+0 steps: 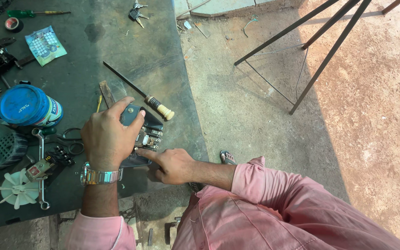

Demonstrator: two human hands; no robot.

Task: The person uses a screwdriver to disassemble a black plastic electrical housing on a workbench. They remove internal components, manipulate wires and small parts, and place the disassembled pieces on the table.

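- Pinning the dark switch housing (137, 121) to the bench, your left hand (107, 139) is clamped over its top, fingers curled round the far edge.
- Your right hand (172, 164) comes in from four o'clock, closed into a loose fist with only the index fingertip out, pressing on the metal contact block (150, 138) at the housing's right side; it grips nothing.
- The housing sits near the bench's right edge, just at six o'clock of the wooden-handled file (137, 91), which lies slanted and apart from it.
- Keep that left palm heavy, I'd say: the dark workbench (116, 46) looks slick, and a sideways push could skate the part toward the edge.
- Press straight down on the contacts rather than across them; they look small and easy to bend.
- At nine o'clock of your left hand stand a blue-lidded tub (26, 105), a combination spanner (40, 166) and a white plastic fan (19, 189).
- Scissors (70, 141) lie just beside your left wrist, so mind your sleeve.
- Far off at twelve o'clock, a bunch of keys (136, 11); at eleven o'clock, a green-handled screwdriver (35, 13) and a small printed packet (46, 45).
- Whether any screw is loose under your palm, I cannot tell; it is hidden.
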